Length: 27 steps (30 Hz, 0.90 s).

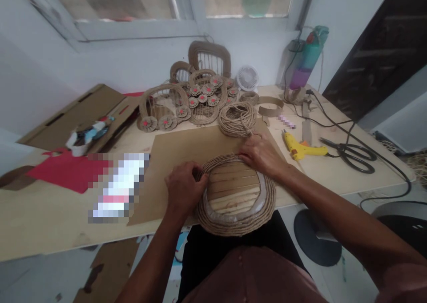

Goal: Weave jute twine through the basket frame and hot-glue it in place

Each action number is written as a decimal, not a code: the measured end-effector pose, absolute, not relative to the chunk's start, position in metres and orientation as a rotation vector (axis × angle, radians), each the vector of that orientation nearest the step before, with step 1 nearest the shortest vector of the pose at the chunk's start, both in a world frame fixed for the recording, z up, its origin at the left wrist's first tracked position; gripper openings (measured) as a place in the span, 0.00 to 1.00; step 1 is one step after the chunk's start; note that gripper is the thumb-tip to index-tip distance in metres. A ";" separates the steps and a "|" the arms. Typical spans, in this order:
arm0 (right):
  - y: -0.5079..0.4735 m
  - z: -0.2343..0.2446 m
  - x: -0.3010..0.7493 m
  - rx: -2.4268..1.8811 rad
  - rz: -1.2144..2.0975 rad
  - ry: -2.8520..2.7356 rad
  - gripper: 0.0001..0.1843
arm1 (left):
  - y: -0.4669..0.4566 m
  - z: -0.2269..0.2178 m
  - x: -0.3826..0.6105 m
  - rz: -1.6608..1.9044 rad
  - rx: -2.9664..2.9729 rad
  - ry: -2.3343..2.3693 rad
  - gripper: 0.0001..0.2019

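Observation:
An oval frame wound with rows of brown twine (233,229) rests at the table's front edge and overhangs it, tilted towards me. Thin cords run across its opening, and a pale strip lines the inner rim. My left hand (185,185) grips the frame's left side, thumb on the upper rim. At the upper right rim, my right hand (260,155) has its fingers closed on twine against the frame. Just beyond that hand lies a loose coil of twine (235,118), a strand of it reaching towards the hand. Brown cardboard (176,149) lies beneath the frame.
Twine-wrapped frames with paper flowers (163,116) stand at the back beside a small white fan (247,77). On the right are a yellow glue gun (300,147), black scissors (358,156) and a cable. Red sheet material (71,172) and folded cardboard (76,112) lie left.

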State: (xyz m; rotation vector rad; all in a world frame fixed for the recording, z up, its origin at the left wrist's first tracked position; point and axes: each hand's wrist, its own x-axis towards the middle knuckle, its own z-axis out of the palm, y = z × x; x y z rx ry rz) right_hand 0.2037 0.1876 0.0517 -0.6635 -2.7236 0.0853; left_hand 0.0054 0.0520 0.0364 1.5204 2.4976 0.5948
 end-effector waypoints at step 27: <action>0.185 0.046 0.195 -0.685 -0.028 -2.769 0.12 | 0.083 0.039 0.000 0.589 1.564 2.372 0.07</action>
